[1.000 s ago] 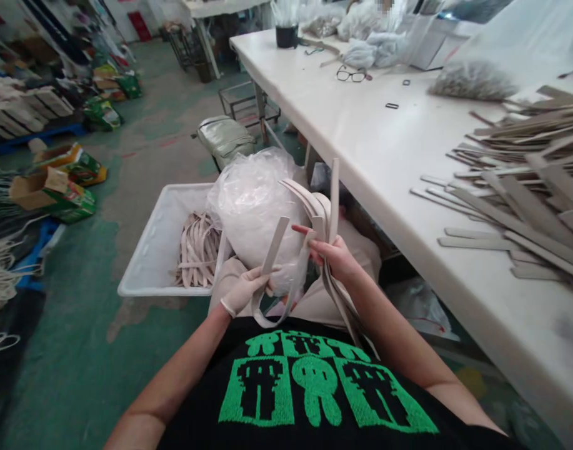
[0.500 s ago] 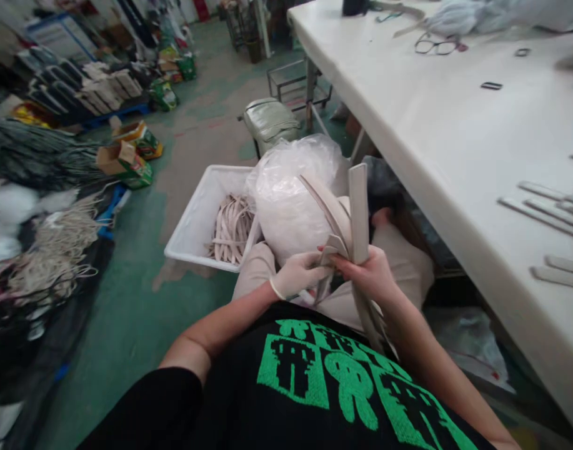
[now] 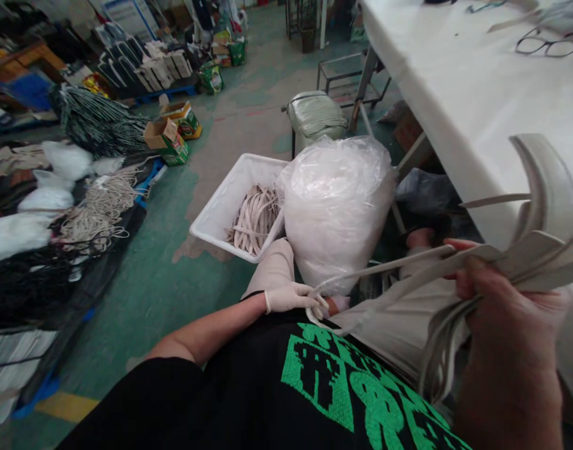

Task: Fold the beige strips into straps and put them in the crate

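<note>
Low in front of my shirt, my left hand, in a pale glove, is closed on one end of a thin beige strap. The strap curves in a small loop by the fingertips and stretches across to the right. My right hand grips a bundle of flat beige straps beside the table edge. Their upper ends fan out above the fist and the rest hang in bends below it. The stretched strap runs into this bundle, where its far end is hidden.
A white plastic bin with coiled beige straps stands on the floor ahead. Next to it sits a large clear plastic bag. The white table bears glasses. Boxes and cords lie left.
My right hand has moved far right and up with the strap bundle, away from my left hand. One strap now spans between them. The view has shifted left.
</note>
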A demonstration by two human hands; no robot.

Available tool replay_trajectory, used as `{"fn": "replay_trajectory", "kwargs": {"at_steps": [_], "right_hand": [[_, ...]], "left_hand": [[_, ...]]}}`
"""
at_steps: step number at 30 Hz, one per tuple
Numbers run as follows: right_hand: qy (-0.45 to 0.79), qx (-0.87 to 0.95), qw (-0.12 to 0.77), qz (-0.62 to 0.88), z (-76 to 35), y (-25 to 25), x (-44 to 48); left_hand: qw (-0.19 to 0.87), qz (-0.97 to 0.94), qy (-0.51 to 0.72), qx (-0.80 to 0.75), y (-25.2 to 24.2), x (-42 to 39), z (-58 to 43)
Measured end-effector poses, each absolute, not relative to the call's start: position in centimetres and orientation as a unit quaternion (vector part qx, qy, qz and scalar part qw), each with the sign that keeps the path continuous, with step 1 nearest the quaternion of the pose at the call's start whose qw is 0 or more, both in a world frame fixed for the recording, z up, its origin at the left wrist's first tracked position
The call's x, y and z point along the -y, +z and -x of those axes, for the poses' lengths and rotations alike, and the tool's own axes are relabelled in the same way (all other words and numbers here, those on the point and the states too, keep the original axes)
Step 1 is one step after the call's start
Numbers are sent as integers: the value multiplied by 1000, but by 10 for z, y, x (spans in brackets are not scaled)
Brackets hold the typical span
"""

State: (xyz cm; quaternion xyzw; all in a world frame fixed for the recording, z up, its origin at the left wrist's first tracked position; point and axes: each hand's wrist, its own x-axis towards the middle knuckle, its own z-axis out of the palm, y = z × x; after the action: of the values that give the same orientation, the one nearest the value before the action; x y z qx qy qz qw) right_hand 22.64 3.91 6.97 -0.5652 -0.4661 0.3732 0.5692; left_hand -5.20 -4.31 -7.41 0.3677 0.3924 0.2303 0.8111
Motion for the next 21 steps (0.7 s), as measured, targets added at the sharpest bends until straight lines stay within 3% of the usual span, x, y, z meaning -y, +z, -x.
{"fn": "replay_trajectory", "kwargs": {"at_steps": [4,7,12,16,21], "right_hand": [[360,479,497,627,-240,43,-35],[402,518,400,640,-227,22,-25],[565,611,249,496,-148,6,-10],[613,638,171,433,-100,-1,-6],[542,628,208,519,-141,-20,-7]], "left_hand": [[679,-301,377,-553,-88,33,104],[571,-271,410,-657,-85,1,154],[513,-285,417,-694,-55,-89,252],[387,-348,323,-790,-34,-157,313],[327,-368,237,-838,-60,-177,334]]}}
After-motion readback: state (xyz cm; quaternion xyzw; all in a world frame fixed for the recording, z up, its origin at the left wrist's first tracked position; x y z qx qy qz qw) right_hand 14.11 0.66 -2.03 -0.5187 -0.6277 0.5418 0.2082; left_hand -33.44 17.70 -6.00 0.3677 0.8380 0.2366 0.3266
